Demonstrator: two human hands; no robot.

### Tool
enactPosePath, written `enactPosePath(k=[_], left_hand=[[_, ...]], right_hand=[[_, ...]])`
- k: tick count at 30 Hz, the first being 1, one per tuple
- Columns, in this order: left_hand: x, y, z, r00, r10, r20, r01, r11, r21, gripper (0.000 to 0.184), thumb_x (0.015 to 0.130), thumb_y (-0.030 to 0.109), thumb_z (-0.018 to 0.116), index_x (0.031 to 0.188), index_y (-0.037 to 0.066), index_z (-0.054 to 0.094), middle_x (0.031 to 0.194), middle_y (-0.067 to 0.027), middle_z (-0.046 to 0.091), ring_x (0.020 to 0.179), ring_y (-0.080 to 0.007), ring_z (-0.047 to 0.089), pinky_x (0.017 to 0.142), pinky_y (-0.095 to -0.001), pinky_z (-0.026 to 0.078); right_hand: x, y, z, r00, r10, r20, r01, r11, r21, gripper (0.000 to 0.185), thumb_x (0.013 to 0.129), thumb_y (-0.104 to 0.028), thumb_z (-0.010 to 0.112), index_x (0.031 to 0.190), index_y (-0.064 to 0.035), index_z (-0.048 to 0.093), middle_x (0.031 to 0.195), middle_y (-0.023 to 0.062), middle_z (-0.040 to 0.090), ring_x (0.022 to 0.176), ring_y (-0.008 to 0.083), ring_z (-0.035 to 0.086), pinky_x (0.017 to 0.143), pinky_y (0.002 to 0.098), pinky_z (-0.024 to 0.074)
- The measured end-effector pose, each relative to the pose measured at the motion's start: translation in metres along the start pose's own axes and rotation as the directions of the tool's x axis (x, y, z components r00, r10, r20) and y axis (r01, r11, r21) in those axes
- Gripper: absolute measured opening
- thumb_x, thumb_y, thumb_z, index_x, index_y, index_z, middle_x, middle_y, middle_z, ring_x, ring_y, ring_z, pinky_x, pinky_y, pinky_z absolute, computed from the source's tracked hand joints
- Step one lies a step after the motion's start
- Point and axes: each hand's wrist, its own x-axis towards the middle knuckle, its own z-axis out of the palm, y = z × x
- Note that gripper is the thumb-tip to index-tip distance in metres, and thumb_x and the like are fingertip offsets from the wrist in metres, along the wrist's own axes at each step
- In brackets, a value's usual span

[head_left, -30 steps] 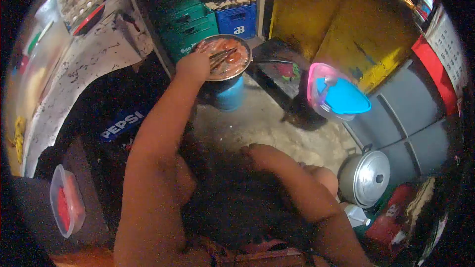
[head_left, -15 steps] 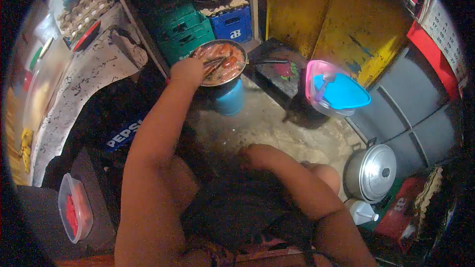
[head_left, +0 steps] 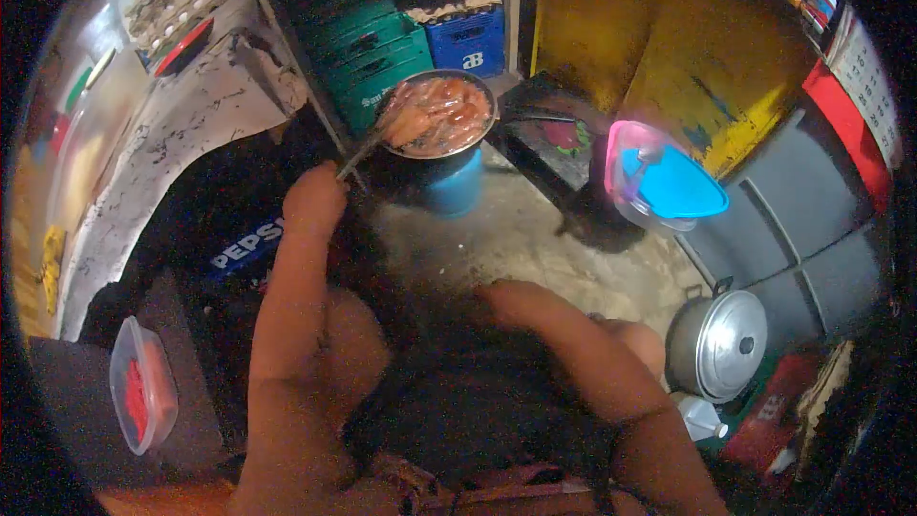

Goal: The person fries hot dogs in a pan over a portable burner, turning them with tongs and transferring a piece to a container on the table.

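Observation:
My left hand [head_left: 315, 199] is closed round the handle of metal tongs [head_left: 361, 153]. Their far end reaches over the left rim of a round pan [head_left: 441, 155], where it meets an orange-red piece of food. Glossy reddish pieces of food [head_left: 454, 103] fill the pan, which sits above a blue cylinder-shaped base [head_left: 452, 189]. My right hand [head_left: 497, 304] rests low by my knees, away from the pan, and its fingers are lost in shadow.
Green crates [head_left: 387, 72] and a blue crate [head_left: 466, 43] stand behind the pan. To the right are a pink-rimmed container [head_left: 619, 158] with a blue lid [head_left: 673, 186] and a lidded metal pot [head_left: 716, 344]. A plastic tub [head_left: 143, 387] of red stuff lies at left.
My left hand has drawn back from over the pan, down and to the left, with the tongs still in it. My right hand has barely moved. The view has shifted slightly.

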Motion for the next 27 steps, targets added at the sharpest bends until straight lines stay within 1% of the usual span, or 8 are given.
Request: enactPosePath(k=[5, 8, 11, 14, 17, 20, 23, 27], left_hand=[[-0.002, -0.007, 0.008, 0.998, -0.054, 0.016, 0.054, 0.998, 0.011, 0.028, 0.087, 0.023, 0.067, 0.109, 0.006, 0.068, 0.106, -0.021, 0.071, 0.1, -0.0393, 0.068, 0.086, -0.051, 0.055], [-0.004, 0.007, -0.01, 0.983, -0.1, 0.154, 0.102, 0.995, -0.007, 0.03, 0.088, 0.026, 0.068, 0.11, 0.007, 0.068, 0.106, -0.0205, 0.071, 0.101, -0.0388, 0.068, 0.086, -0.0508, 0.055], [0.006, -0.002, 0.016, 0.99, -0.031, 0.139, 0.035, 0.999, -0.024, 0.033, 0.087, 0.029, 0.07, 0.111, 0.006, 0.067, 0.108, -0.0199, 0.071, 0.101, -0.0388, 0.068, 0.085, -0.051, 0.055], [-0.001, 0.015, 0.01, 0.991, 0.011, 0.13, -0.01, 1.0, -0.013, 0.034, 0.087, 0.03, 0.071, 0.111, 0.006, 0.065, 0.108, -0.0199, 0.071, 0.101, -0.0394, 0.069, 0.084, -0.0515, 0.055], [0.004, 0.028, 0.013, 0.973, 0.037, 0.229, -0.033, 0.999, -0.022, 0.034, 0.088, 0.028, 0.07, 0.112, 0.005, 0.064, 0.106, -0.0197, 0.07, 0.1, -0.0394, 0.069, 0.083, -0.0511, 0.055], [0.008, 0.035, 0.036, 0.984, 0.133, 0.12, -0.131, 0.991, -0.032, 0.033, 0.087, 0.027, 0.071, 0.111, 0.005, 0.063, 0.105, -0.0191, 0.069, 0.099, -0.0385, 0.069, 0.082, -0.0505, 0.056], [0.013, 0.047, 0.039, 0.977, 0.166, 0.134, -0.169, 0.985, 0.014, 0.028, 0.092, 0.022, 0.063, 0.113, 0.004, 0.063, 0.106, -0.0178, 0.069, 0.098, -0.0373, 0.07, 0.079, -0.0498, 0.057], [0.019, 0.052, 0.052, 0.977, 0.208, 0.035, -0.211, 0.97, 0.116, 0.025, 0.095, 0.015, 0.05, 0.113, 0.004, 0.065, 0.105, -0.0173, 0.07, 0.096, -0.0363, 0.071, 0.077, -0.0492, 0.058]], right_hand=[[-0.001, 0.01, 0.002, 0.993, -0.114, 0.01, 0.114, 0.993, 0.003, 0.054, 0.084, -0.033, 0.071, 0.132, -0.0105, 0.059, 0.114, 0.0222, 0.067, 0.107, 0.0426, 0.064, 0.091, 0.0514, 0.0519], [-0.006, 0.003, 0.0, 0.995, -0.092, -0.046, 0.092, 0.996, -0.004, 0.054, 0.085, -0.033, 0.071, 0.132, -0.0105, 0.059, 0.117, 0.0217, 0.066, 0.108, 0.0425, 0.063, 0.092, 0.0508, 0.0515], [0.005, 0.004, 0.003, 0.998, -0.061, -0.013, 0.061, 0.998, -0.01, 0.056, 0.084, -0.032, 0.073, 0.134, -0.0106, 0.058, 0.121, 0.0212, 0.065, 0.11, 0.0422, 0.063, 0.094, 0.0506, 0.0508], [0.019, 0.031, 0.028, 0.988, -0.139, -0.068, 0.137, 0.99, -0.039, 0.056, 0.084, -0.033, 0.073, 0.134, -0.011, 0.058, 0.122, 0.0213, 0.064, 0.11, 0.0423, 0.063, 0.094, 0.0507, 0.0508], [0.016, 0.034, 0.028, 0.978, -0.188, -0.084, 0.187, 0.982, -0.026, 0.057, 0.084, -0.035, 0.073, 0.133, -0.0106, 0.057, 0.121, 0.022, 0.064, 0.11, 0.0427, 0.062, 0.094, 0.0508, 0.0509], [0.005, -0.001, -0.001, 0.996, -0.064, 0.057, 0.066, 0.998, -0.022, 0.058, 0.084, -0.037, 0.073, 0.133, -0.0102, 0.057, 0.12, 0.0226, 0.064, 0.111, 0.043, 0.062, 0.094, 0.0509, 0.0511], [0.011, 0.01, 0.009, 0.996, -0.082, 0.045, 0.085, 0.995, -0.053, 0.059, 0.084, -0.037, 0.074, 0.133, -0.0101, 0.056, 0.119, 0.023, 0.065, 0.111, 0.0432, 0.062, 0.094, 0.0512, 0.051], [0.005, 0.007, 0.005, 0.995, -0.095, 0.037, 0.096, 0.995, -0.033, 0.057, 0.085, -0.036, 0.073, 0.132, -0.0104, 0.056, 0.118, 0.0233, 0.065, 0.11, 0.0434, 0.062, 0.093, 0.0516, 0.0511]])
